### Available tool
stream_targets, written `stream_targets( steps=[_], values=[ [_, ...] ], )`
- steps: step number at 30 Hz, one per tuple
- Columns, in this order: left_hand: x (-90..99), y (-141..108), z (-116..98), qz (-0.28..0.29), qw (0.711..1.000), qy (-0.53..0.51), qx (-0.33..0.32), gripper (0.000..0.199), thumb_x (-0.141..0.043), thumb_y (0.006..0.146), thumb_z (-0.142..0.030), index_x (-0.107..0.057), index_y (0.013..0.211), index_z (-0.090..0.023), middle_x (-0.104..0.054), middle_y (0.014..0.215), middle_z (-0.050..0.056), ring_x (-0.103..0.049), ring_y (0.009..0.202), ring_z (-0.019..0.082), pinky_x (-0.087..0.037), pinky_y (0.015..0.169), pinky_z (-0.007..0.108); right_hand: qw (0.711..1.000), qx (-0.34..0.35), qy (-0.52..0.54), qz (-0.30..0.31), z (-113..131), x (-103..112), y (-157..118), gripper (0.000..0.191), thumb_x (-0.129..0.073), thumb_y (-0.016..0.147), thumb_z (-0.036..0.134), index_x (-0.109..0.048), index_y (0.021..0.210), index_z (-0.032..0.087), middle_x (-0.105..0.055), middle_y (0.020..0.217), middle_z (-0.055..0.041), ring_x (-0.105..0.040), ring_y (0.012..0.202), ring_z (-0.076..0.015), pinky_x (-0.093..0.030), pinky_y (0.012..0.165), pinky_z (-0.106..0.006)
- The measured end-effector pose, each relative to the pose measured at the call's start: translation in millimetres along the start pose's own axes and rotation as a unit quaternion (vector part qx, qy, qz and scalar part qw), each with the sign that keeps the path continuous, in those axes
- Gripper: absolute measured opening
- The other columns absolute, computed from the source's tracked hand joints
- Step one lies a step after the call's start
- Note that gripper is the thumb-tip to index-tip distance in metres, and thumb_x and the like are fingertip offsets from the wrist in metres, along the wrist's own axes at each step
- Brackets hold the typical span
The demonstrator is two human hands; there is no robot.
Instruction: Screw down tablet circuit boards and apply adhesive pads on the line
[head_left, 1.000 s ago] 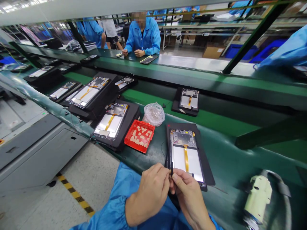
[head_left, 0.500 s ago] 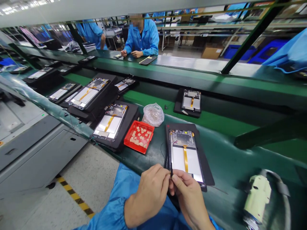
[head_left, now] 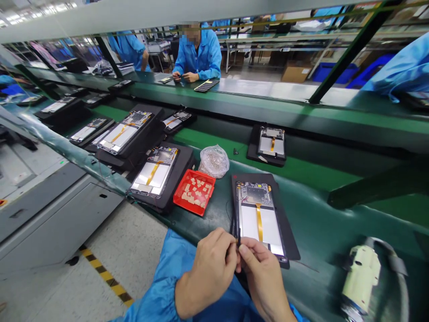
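Your left grip (head_left: 206,268) and right grip (head_left: 264,281) are pinching something too small to make out at the edge of the thin tablet housing (head_left: 250,221). You are safest holding that stiff rim.

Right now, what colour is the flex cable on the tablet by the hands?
The flex cable is amber, best in the head view.

Light: bright, even, from the ceiling lights (head_left: 36,6) overhead.
Glare: soft, on the foil panel (head_left: 256,228) before you.
Edges: strongly bowed; your counter (head_left: 321,223) curves.
Shadows: faint.
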State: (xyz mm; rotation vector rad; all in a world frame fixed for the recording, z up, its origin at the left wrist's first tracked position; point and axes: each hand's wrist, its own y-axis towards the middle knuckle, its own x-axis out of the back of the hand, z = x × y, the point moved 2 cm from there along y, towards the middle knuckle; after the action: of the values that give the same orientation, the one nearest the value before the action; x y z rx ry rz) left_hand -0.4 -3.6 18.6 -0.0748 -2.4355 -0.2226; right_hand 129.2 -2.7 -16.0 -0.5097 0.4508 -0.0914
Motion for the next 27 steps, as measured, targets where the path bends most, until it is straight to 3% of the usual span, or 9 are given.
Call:
stream_targets(
  steps=[16,27],
  values=[
    [-1.7,-3.0,4.8,-0.028,0.999,-0.030,0.022,0.017,-0.055,0.093,-0.013,-0.062,0.081,-0.020,-0.061,0.076,0.000,-0.058,0.070,0.013,-0.040,0.063,0.025,1.000,-0.007,0.008,0.004,2.2,-1.5,-0.1,0.039,-0.093,0.063,0.045,-0.075,0.080,0.014,-0.062,0.055,-0.0014,-0.052,0.048,-0.0117,-0.041,0.049,-0.023],
    [0.2,-1.3,-1.0,-0.052,0.998,0.038,-0.023,0.018,-0.053,0.092,-0.010,-0.059,0.078,-0.019,-0.060,0.074,0.000,-0.058,0.068,0.013,-0.039,0.063,0.027,1.000,-0.010,0.000,0.026,-1.7,2.8,2.7,0.035,-0.090,0.067,0.043,-0.075,0.080,0.014,-0.062,0.056,-0.0006,-0.052,0.048,-0.0110,-0.041,0.050,-0.023]
  ],
)
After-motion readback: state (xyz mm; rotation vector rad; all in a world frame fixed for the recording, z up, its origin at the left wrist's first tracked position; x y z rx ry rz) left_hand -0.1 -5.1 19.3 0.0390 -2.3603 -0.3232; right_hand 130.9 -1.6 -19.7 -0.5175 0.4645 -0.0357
